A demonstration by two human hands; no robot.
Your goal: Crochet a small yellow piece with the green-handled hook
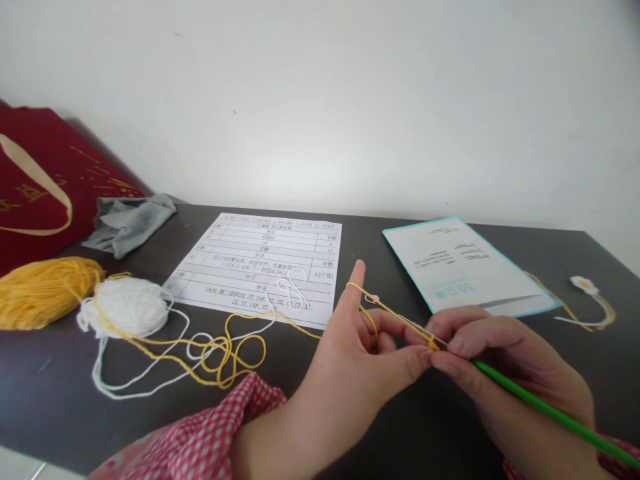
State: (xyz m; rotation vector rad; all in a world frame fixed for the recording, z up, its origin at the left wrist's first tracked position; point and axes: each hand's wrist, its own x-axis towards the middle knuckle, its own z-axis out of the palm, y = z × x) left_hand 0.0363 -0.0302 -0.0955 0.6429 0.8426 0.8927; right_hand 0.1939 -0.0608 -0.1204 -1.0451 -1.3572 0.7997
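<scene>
Head camera shows the left hand [360, 347] pinching yellow yarn [390, 310] looped over its raised forefinger, and the right hand [505, 360] closed on a green crochet hook [550, 413] above the tabletop [390, 427]; keep the strand tight, I think, and turn the hook gently

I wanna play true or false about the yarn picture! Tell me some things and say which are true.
1. The right hand holds a green crochet hook. True.
2. Yellow yarn runs over the left hand's raised finger. True.
3. The white yarn ball sits on the printed sheet. False: it lies on the dark table, left of the sheet.
4. The sleeve is plain blue. False: it is red-and-white checked.
</scene>
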